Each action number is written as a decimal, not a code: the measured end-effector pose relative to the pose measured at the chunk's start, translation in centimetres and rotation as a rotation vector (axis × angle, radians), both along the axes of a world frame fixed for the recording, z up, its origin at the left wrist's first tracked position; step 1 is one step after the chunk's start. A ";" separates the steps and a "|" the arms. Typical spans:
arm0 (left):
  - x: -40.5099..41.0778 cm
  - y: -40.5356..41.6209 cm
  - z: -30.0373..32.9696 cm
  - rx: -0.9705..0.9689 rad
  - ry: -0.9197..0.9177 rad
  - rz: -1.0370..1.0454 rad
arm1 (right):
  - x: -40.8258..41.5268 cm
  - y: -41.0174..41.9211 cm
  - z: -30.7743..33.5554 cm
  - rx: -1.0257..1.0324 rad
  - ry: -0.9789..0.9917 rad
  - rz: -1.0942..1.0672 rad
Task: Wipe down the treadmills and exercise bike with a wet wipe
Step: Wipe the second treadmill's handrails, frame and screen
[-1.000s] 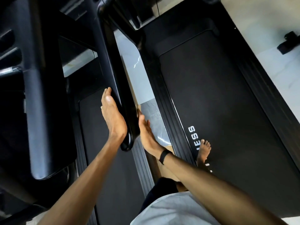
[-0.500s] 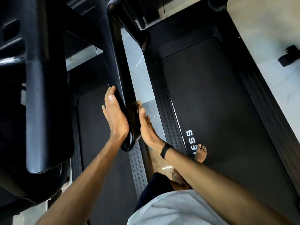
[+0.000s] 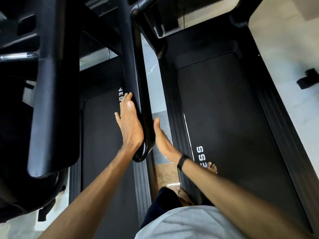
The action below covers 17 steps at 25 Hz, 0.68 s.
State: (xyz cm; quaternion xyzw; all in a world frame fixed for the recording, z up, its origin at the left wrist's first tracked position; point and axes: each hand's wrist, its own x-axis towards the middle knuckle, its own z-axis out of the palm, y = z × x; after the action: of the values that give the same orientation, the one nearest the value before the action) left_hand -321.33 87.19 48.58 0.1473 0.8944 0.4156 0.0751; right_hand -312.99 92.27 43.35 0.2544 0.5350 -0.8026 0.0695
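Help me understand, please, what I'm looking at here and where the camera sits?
The camera is worn on a person's head and looks down at their arms. Both flat hands sandwich a black treadmill handrail: the left hand presses its left side, the right hand its right side. No wipe is visible; one may be hidden under a palm. Below lie two treadmill belts, the left belt and the right belt, with a strip of floor between. The person's bare foot stands on the right belt.
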 end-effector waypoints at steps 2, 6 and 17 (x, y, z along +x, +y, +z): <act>0.0 0.0 -0.1 -0.010 -0.005 0.008 | 3.3 -1.8 1.6 0.040 0.069 0.038; -0.1 -0.1 -0.1 -0.007 -0.001 0.005 | -0.4 -0.8 2.4 0.136 0.199 -0.050; -0.3 -0.1 -0.1 -0.002 0.025 0.001 | -1.3 -0.8 3.3 0.115 0.081 -0.101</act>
State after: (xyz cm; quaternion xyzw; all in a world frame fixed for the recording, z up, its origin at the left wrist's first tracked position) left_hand -321.65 87.06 48.51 0.1522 0.8956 0.4130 0.0640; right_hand -314.30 91.51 46.68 0.2518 0.5690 -0.7828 -0.0074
